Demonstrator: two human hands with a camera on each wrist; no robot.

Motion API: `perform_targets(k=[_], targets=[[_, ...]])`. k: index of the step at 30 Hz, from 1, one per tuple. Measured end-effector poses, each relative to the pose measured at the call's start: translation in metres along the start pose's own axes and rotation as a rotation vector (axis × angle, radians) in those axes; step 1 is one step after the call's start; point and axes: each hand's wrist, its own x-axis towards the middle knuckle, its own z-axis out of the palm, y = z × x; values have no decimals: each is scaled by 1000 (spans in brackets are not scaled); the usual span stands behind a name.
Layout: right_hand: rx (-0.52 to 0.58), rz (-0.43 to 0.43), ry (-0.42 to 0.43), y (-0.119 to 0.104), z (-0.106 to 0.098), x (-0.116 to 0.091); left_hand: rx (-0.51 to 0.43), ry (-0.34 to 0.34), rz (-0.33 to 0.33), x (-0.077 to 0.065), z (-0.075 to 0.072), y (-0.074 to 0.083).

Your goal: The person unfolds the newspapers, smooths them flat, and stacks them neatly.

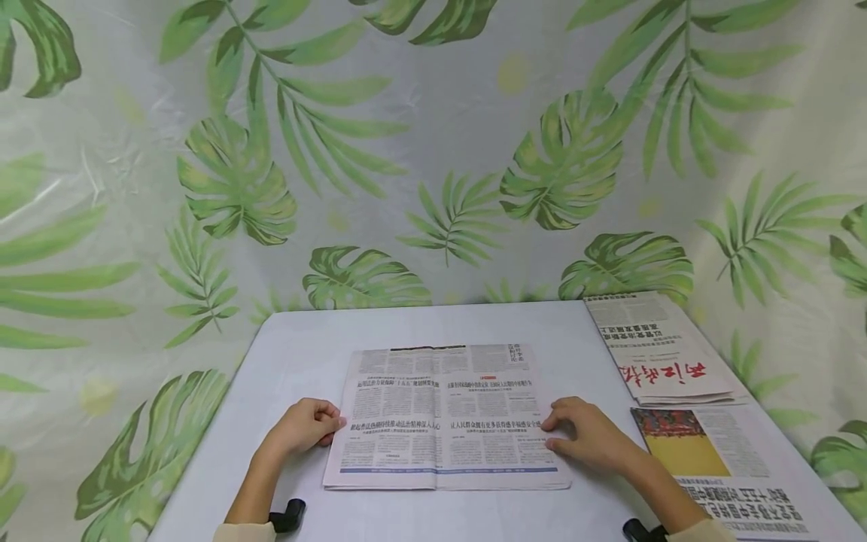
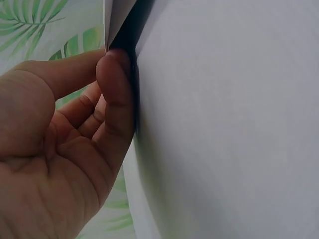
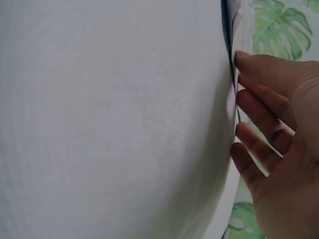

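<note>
A newspaper lies spread flat on the white table, with a vertical crease down its middle. At its left edge my left hand pinches the paper between thumb and index finger. The left wrist view shows that edge of the newspaper slightly raised at the fingertips of the left hand. On the opposite side my right hand touches the right edge, its thumb and fingers spread apart. Seen from the right wrist, the right hand has its fingertips along the thin paper edge.
On the right side of the white table, a folded newspaper with a red title lies near the back. Another newspaper with a red and yellow picture lies in front of it. A leaf-patterned curtain hangs behind and beside the table.
</note>
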Motion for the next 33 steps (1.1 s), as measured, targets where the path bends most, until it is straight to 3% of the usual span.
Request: perform_targets(k=[8, 13, 21, 33], targets=[[-8, -35, 11, 5, -2, 2, -134, -119, 67, -2, -6, -4], [-17, -83, 21, 6, -3, 3, -144, -152, 121, -2, -9, -8], [-3, -73, 29, 7, -5, 2, -68, -80, 203, 0, -12, -8], [5, -58, 22, 9, -5, 1, 25, 22, 266, 5, -7, -14]])
